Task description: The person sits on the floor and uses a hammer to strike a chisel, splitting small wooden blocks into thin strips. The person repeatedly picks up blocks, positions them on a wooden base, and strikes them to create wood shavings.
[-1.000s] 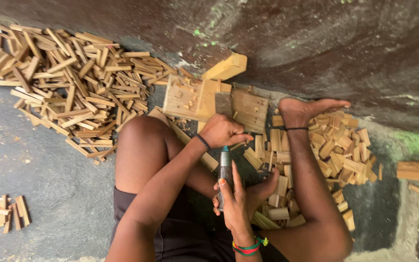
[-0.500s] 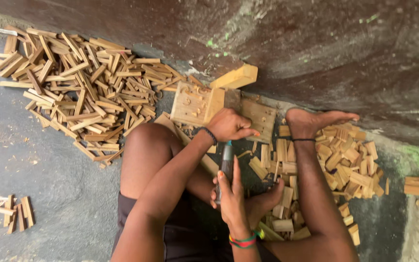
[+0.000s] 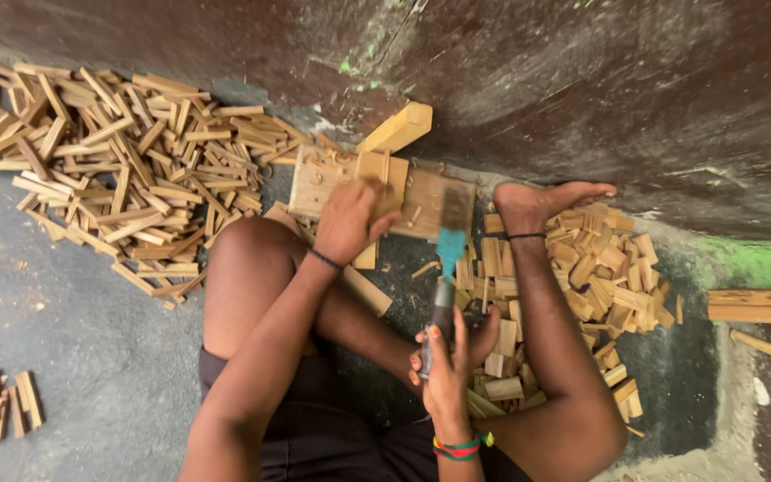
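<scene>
My left hand [image 3: 350, 219] grips a short upright wooden block [image 3: 384, 171] standing on a flat wooden chopping board [image 3: 319, 183] in front of my crossed legs. My right hand [image 3: 448, 375] is closed on the handle of a chopping knife [image 3: 446, 268] with a teal collar. Its blurred blade is raised over the board's right part, just right of the block. A thin split stick [image 3: 368, 290] lies by my left knee.
A big heap of split sticks [image 3: 118, 178] lies on the left. Short wood chunks [image 3: 600, 268] are piled by my bare right foot [image 3: 546, 201]. A pale angled block [image 3: 399, 129] leans on the dark wall. Planks [image 3: 760, 308] lie far right, and a few sticks [image 3: 2, 406] lie lower left.
My left hand has shifted from beside the knife onto the block on the board. The knife has swung up and forward, its blade now blurred above the board.
</scene>
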